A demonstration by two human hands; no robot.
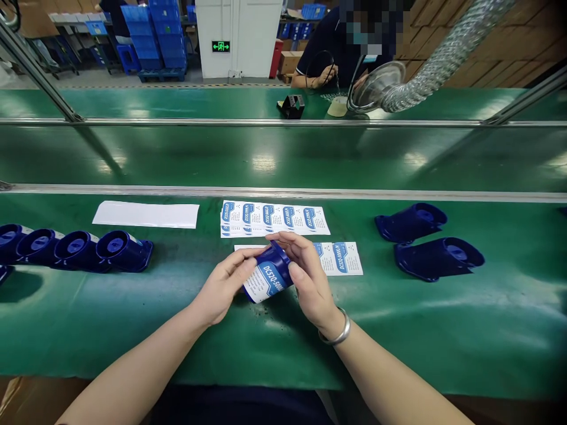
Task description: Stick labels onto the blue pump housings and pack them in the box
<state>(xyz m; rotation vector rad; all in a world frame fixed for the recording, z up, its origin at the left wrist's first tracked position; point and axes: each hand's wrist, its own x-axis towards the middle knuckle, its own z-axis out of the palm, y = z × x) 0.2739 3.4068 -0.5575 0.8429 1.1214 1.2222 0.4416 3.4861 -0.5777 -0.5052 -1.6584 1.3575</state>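
Observation:
Between my two hands, a blue plastic housing (271, 268) is held tilted above the bench, bearing a white and blue label printed "DC52Q-500". My left hand (228, 283) grips its left end, thumb near the label's edge. On the other side my right hand (312, 280) holds the right end, its thumb against the label; a metal bangle circles that wrist. Just behind, a label sheet (341, 258) lies partly covered by my hands and the housing. Farther back are more printed label sheets (274, 218).
Labelled housings (80, 251) stand in a row at left, near a blank white strip (146, 214). Two housings (438, 260) lie at right. A metal rail (283, 190) crosses behind. Across the bench, a person (328, 59) works beside a silver duct (447, 56).

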